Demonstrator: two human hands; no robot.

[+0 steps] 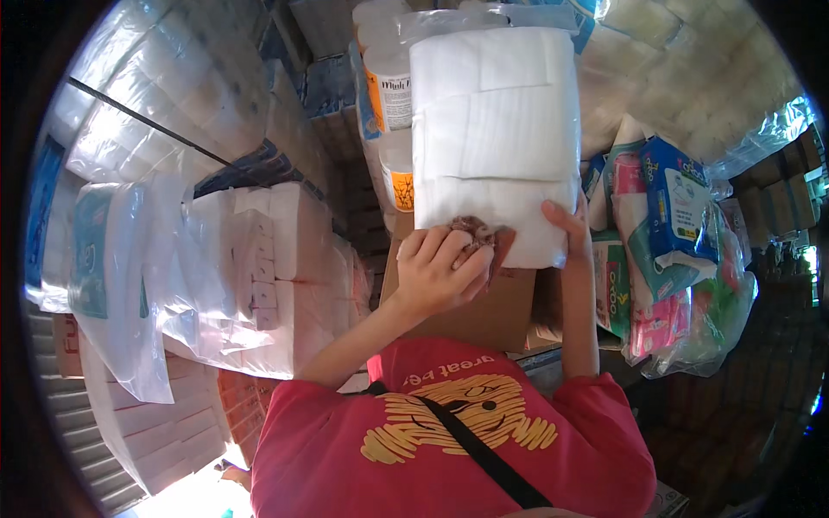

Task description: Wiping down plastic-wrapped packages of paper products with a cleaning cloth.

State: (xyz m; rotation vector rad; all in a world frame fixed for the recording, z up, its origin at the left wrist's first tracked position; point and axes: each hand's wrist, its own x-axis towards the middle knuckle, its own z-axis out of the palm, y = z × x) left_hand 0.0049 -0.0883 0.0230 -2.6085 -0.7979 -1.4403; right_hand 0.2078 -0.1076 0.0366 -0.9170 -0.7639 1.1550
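Note:
A clear plastic pack of folded white tissue or paper towels [495, 136] lies in front of me, its long side pointing away. My left hand [443, 262] grips a crumpled brownish cloth [474, 232] and presses it against the near left end of the pack. With thumb on top, my right hand [573, 226] holds the pack's near right edge; its other fingers are hidden behind. A brown cardboard box [466, 311] is below the pack, close to my body.
Paper rolls with orange labels [398, 175] stand left of the pack. Plastic-wrapped white packs [246, 259] are stacked at left. Blue [680, 201] and green [610, 278] packets pile up at right. Large wrapped bales [660, 71] rise at upper right; a dark rope [155, 124] crosses the upper left.

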